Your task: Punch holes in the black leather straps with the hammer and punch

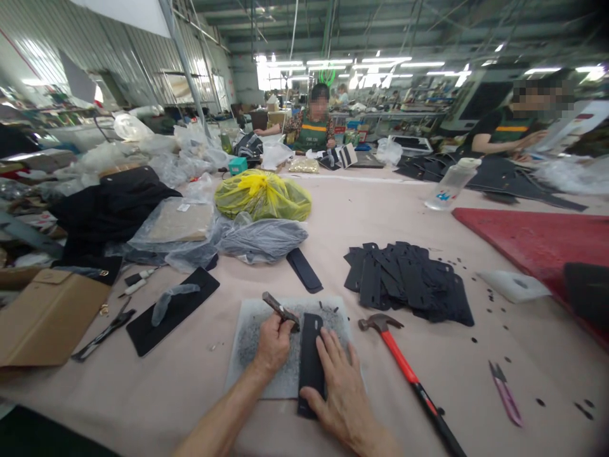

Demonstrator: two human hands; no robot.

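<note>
My left hand (pixel 273 346) is closed around a metal punch (pixel 276 304), which leans over the worn, speckled white board (pixel 240 374). A dark strip with a slot near its far end (pixel 310 365) lies on that board and reaches past its near edge. My right hand (pixel 340 377) rests on the strip's right side, fingers stretched out and thumb across the near part. To the right of that hand lies a claw hammer (pixel 402 362) with a red and black handle. Beyond it is a heap of similar dark slotted strips (pixel 404 276).
Small thread snips (pixel 505 393) and black scraps lie at right. A clear bottle (pixel 451 184) stands near a red board (pixel 533 241). On the left are a cardboard box (pixel 52 317), a dark panel (pixel 174 311) and a yellow bag (pixel 264 193). Two people sit across the table.
</note>
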